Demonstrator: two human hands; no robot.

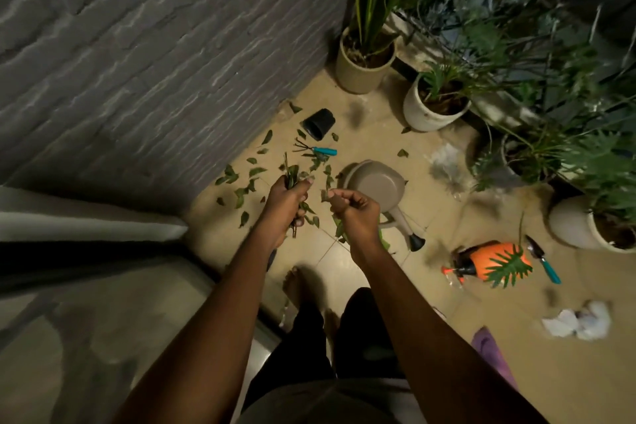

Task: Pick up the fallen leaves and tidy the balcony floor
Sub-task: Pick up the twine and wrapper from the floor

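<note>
On the floor (pixel 371 138), fallen leaves (pixel 256 171) are scattered left of and beyond the left hand (pixel 284 205), in which a bunch (pixel 292 175) is gripped, seemingly as a store, while one leaf (pixel 324 195) is pinched by the right hand (pixel 356 213) beside it.

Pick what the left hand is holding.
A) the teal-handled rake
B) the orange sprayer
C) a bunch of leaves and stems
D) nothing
C: the left hand grips a bunch of leaves and stems, its fingers curled round them, while the teal-handled rake and the orange sprayer lie on the floor.
</note>
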